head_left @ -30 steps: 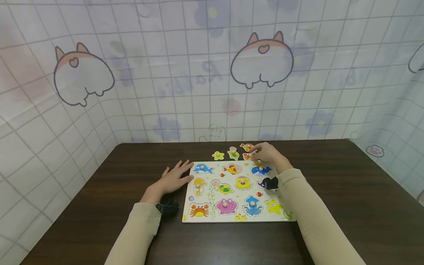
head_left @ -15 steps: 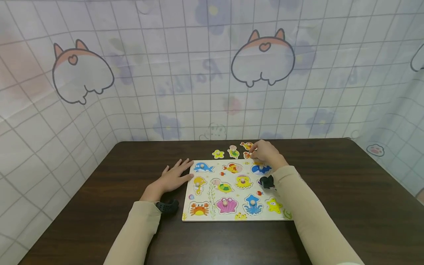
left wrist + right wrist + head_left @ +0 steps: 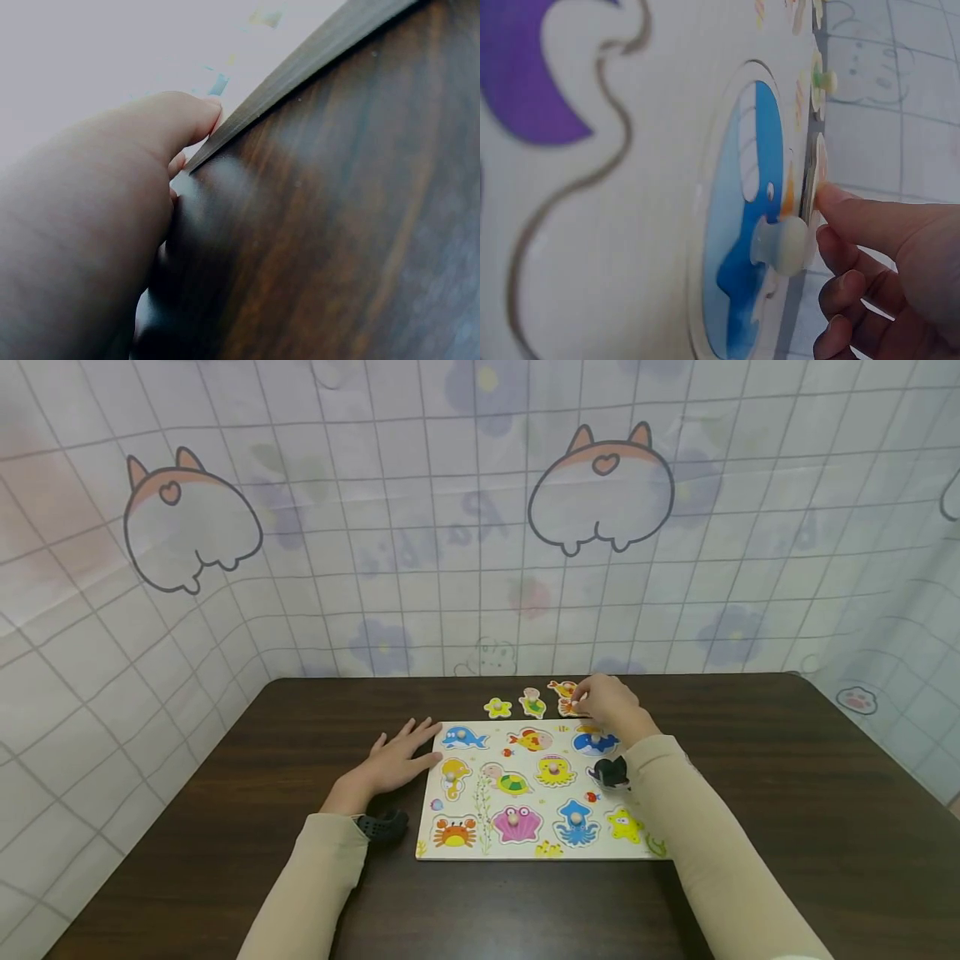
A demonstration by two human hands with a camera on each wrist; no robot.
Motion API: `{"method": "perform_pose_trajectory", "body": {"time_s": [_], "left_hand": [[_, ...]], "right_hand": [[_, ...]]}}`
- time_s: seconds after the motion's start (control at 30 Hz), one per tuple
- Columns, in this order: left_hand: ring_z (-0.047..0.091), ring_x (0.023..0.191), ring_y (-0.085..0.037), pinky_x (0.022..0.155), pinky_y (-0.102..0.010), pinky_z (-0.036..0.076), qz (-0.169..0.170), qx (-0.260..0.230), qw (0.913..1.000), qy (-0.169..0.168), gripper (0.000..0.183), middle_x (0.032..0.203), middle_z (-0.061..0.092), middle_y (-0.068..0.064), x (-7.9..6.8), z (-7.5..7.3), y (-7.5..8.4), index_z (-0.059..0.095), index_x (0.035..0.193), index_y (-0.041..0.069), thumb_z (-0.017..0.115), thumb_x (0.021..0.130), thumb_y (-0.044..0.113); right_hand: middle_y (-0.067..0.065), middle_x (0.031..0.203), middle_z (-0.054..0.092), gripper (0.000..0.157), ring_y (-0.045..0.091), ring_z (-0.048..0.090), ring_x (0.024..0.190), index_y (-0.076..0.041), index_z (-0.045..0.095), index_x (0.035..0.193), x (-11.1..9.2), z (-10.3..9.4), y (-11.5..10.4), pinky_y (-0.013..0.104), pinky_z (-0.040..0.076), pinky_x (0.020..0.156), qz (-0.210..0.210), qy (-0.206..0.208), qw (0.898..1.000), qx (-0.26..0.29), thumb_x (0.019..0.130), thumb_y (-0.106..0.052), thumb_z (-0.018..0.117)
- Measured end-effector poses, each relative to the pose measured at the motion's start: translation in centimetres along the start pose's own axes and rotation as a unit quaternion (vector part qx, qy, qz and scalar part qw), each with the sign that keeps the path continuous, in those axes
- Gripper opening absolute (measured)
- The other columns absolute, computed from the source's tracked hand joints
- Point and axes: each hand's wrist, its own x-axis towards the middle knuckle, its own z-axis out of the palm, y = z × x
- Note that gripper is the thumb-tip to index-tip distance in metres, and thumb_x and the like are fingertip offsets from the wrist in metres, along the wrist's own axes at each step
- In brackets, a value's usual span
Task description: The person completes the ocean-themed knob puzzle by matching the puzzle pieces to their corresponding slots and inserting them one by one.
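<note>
A white wooden peg puzzle board (image 3: pixel 550 815) with sea-animal pictures lies on the dark table. Behind its back edge, my right hand (image 3: pixel 611 706) pinches an orange crab puzzle piece (image 3: pixel 567 707) between thumb and fingers. The right wrist view shows the thumb against that piece (image 3: pixel 820 161), just past the blue whale piece (image 3: pixel 769 180) with its white knob. My left hand (image 3: pixel 392 766) lies with fingers spread by the board's left side. In the left wrist view its thumb meets the board's edge (image 3: pixel 300 71).
Close to the crab, a fish piece (image 3: pixel 561 688) lies at the back. Left of it are a turtle piece (image 3: pixel 532 702) and a yellow starfish piece (image 3: pixel 498 707). Several knobbed pieces, such as the pink clam (image 3: pixel 517 824) and blue squid (image 3: pixel 577 824), sit in the board.
My right hand's fingers have shifted slightly at the crab piece, which is now partly covered by them. The left hand stays put; the head view has shifted a little.
</note>
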Motion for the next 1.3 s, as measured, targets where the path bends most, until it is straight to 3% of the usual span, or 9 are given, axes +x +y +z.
{"method": "perform_pose_trajectory", "body": {"time_s": [0.53,0.97,1.3], "left_hand": [[0.003,0.156,-0.036,0.118,-0.067,-0.005,-0.002,0.000,1.0000,-0.005,0.067,0.170,0.014,-0.014,-0.1,-0.2,0.4,0.026,0.165,0.013,0.050,0.109,0.041],[0.003,0.156,-0.037,0.117,-0.068,-0.005,-0.003,-0.004,1.0000,-0.003,0.067,0.170,0.014,-0.015,-0.1,-0.3,0.4,0.027,0.164,0.012,0.051,0.108,0.040],[0.003,0.156,-0.038,0.117,-0.068,-0.006,-0.001,-0.007,1.0000,-0.003,0.067,0.170,0.015,-0.016,-0.1,-0.1,0.3,0.027,0.164,0.011,0.051,0.108,0.040]], "right_hand": [[0.010,0.103,0.063,0.020,0.027,0.055,0.088,-0.009,0.075,0.114,-1.3,-1.6,-0.7,0.036,0.044,0.068,-0.048,0.010,0.998,-0.041,0.100,-0.022,0.070],[0.006,0.091,0.064,0.016,0.024,0.055,0.079,-0.009,0.076,0.108,-3.4,-1.8,-1.6,0.034,0.043,0.064,-0.094,0.013,0.995,-0.012,0.099,-0.022,0.072],[0.003,0.087,0.068,0.016,0.022,0.058,0.079,-0.008,0.077,0.106,-5.2,-1.4,-2.3,0.035,0.047,0.070,-0.128,-0.017,0.992,0.009,0.098,-0.022,0.073]]}}
